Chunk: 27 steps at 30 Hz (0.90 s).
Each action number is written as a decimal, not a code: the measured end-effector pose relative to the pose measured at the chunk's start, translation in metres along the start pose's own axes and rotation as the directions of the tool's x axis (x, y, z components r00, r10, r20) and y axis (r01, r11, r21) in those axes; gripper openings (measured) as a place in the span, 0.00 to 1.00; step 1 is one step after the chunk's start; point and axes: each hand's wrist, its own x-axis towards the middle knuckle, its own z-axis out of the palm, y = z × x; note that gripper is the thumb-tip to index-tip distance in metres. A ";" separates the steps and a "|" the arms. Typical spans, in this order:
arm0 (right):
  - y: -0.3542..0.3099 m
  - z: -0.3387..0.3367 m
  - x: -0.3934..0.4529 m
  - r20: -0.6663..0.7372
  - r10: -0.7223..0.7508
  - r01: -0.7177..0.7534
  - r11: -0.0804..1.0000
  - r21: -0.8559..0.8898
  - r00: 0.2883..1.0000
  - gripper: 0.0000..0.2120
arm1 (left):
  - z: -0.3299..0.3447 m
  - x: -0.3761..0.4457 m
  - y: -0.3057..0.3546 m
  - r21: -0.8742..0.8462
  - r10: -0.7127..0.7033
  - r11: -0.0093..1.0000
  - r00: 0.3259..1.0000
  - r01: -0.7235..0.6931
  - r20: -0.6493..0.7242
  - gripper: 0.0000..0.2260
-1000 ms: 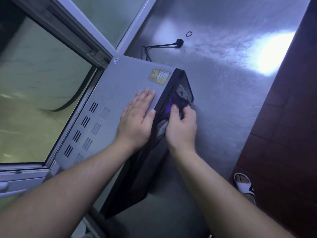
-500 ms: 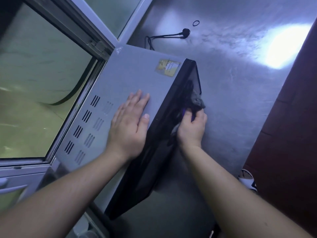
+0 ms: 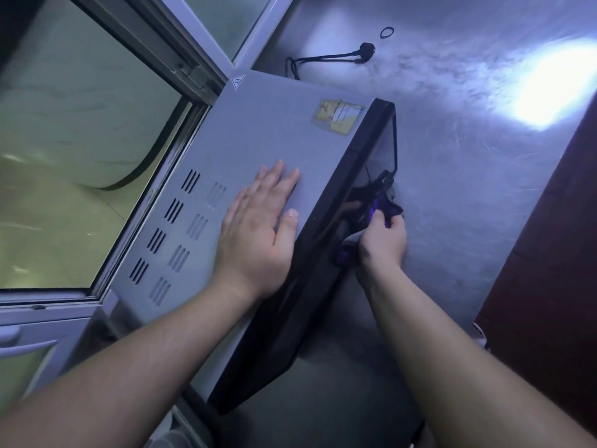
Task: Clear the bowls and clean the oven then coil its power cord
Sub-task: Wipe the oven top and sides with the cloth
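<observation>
Head view: my right hand (image 3: 382, 240), gripping the cloth (image 3: 387, 206), has slid farther along the oven (image 3: 258, 140) door; left hand (image 3: 258, 227) stays flat on top, wiping continues.

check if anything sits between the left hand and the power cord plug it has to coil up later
Nothing visible blocks it. The left hand lies flat on the oven top; the power cord lies loose on the steel counter past the oven's far corner, its plug beside a small black ring. The right hand grips a cloth at the door.
</observation>
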 end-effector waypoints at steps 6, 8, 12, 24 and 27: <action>-0.029 -0.007 -0.074 0.072 -0.172 0.151 0.961 0.231 0.982 0.15 | 0.000 0.000 0.001 0.007 -0.004 1.000 1.000 0.004 -0.001 0.26; -0.036 -0.013 -0.097 0.120 -0.225 0.187 0.946 0.266 0.967 0.14 | 0.000 0.000 0.001 0.011 0.000 1.000 1.000 0.001 -0.006 0.26; -0.037 -0.027 -0.125 0.165 -0.320 0.271 0.926 0.264 0.933 0.04 | 0.001 0.001 0.000 0.018 0.004 1.000 1.000 -0.004 -0.012 0.26; 0.033 -0.007 -0.046 0.078 0.000 0.003 0.999 -0.040 0.997 0.14 | 0.001 -0.001 0.001 -0.019 -0.005 1.000 1.000 0.005 -0.019 0.25; 0.034 -0.008 -0.043 0.077 0.052 -0.047 0.997 -0.064 0.996 0.16 | 0.002 0.000 0.000 -0.019 0.000 1.000 1.000 0.000 -0.023 0.25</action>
